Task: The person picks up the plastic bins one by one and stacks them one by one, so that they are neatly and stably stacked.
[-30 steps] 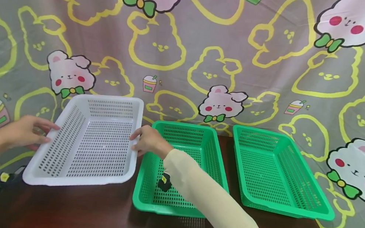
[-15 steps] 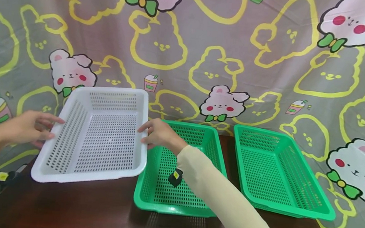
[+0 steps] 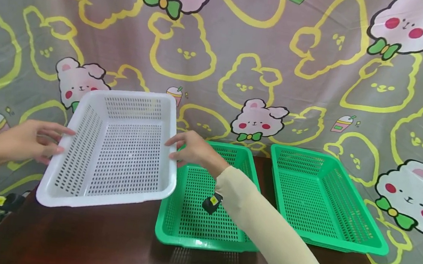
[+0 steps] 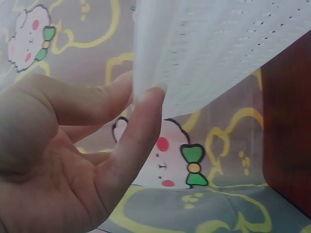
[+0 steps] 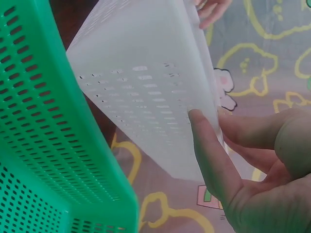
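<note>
A white perforated plastic basket [image 3: 127, 157] hangs tilted above the table's left part, its inside facing me and nothing in it. My left hand [image 3: 24, 142] pinches its left rim; in the left wrist view thumb and fingers of that hand [image 4: 92, 141] close on the rim from both sides. On the opposite side my right hand [image 3: 194, 149] pinches the right rim, and the right wrist view shows the hand [image 5: 252, 160] with a finger against the basket's outer wall [image 5: 146, 97]. The middle green basket [image 3: 207, 243] sits on the table under my right forearm.
Another green basket [image 3: 339, 244], seemingly a nested stack judging by its doubled rim, stands at the right. All rest on a dark brown table [image 3: 107, 241]. A curtain with rabbit prints [image 3: 244, 41] hangs close behind.
The white basket has risen off the table and shifted right, its right side partly over the middle green basket's edge. Both hands moved with it. The green baskets stayed put.
</note>
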Motion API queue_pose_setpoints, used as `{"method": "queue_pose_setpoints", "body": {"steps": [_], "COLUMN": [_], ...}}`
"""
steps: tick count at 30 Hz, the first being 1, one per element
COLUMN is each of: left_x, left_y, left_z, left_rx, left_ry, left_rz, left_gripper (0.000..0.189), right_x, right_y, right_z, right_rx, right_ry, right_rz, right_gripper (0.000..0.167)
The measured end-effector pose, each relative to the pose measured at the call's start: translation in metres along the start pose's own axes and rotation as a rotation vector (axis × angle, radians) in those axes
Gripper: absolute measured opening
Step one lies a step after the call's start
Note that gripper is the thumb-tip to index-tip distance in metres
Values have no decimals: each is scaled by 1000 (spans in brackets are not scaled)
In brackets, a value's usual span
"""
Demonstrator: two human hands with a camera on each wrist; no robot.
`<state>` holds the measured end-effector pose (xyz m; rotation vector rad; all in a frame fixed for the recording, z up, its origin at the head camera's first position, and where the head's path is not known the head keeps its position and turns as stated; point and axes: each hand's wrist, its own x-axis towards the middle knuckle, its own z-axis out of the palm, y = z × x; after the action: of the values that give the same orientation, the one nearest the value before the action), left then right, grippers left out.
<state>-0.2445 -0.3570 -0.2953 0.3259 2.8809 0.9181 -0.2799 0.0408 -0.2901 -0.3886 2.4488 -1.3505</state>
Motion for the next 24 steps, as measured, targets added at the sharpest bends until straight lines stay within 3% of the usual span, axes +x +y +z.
{"method": "queue_pose_setpoints", "body": {"steps": [6, 15, 24], "left_x": [-3, -7, -4], "left_y": [10, 24, 41], "left_z": [-7, -6, -5], "left_rx": [-21, -26, -69], "left_ry": [21, 51, 33], "left_rz": [29, 54, 83], "left_gripper": [60, 63, 60], "right_x": [-5, -20, -33], "right_y": [-3, -5, -2], "right_z": [-9, -29, -50], "right_rx": [16, 19, 45], "right_ry": [-1, -7, 19], "right_rz": [-9, -40, -66], "right_gripper": [38, 39, 39]}}
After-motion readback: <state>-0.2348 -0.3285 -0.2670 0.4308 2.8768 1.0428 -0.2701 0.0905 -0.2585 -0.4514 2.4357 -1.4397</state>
